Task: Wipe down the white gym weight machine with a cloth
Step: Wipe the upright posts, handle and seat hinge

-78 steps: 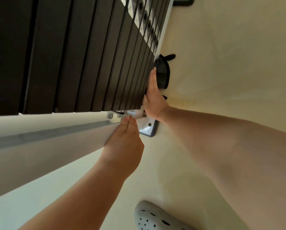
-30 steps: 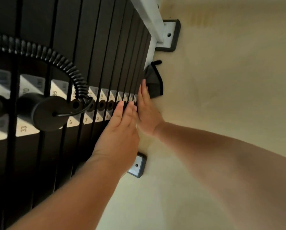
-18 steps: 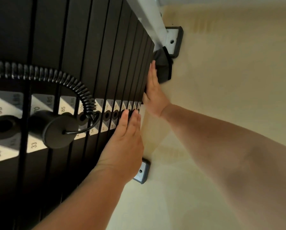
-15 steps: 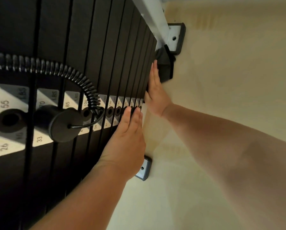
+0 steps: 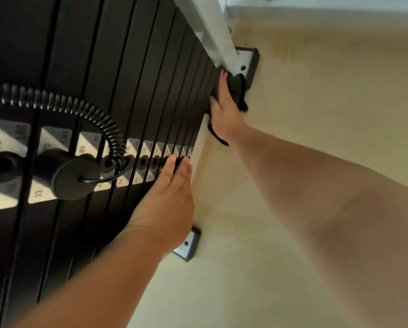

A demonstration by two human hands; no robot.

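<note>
1. Cloth position: the dark, bunched soft cloth (image 5: pixel 238 91) sits at about 1 o'clock in the view. It is at the foot of the white painted metal frame upright (image 5: pixel 212 27), against the bottom corner of the black slab weight stack (image 5: pixel 127 67) and just beside a grey bolted foot plate (image 5: pixel 249 61).
2. Right hand (image 5: pixel 223 114): laid over the cloth with fingers straight, pressing it to the machine rather than clenching it. The thumb is hidden, so a pinch underneath cannot be confirmed.
3. Left hand (image 5: pixel 167 204): released and flat with fingers together, at about 7 o'clock from the cloth. The palm is on the stack face and the fingertips touch the row of white numbered labels (image 5: pixel 136 147). It holds nothing — judged a brace.
4. Handling: the cloth looks light and limp, and is likely to roll up or slip from under a flat palm. It is best spread wide under palm and fingers, or taken by a gathered edge. The frame looks rigid, bolted down and smooth — firm pressure should be safe.
5. Hazard: the slots between plates lie close to both sets of fingertips. The black round selector pin on its coiled cord (image 5: pixel 73 181), at 9 o'clock, is well apart from the cloth.
6. Step in hand: wiping the base corner. The white base rail (image 5: pixel 199 143) between the hands appears next.
</note>
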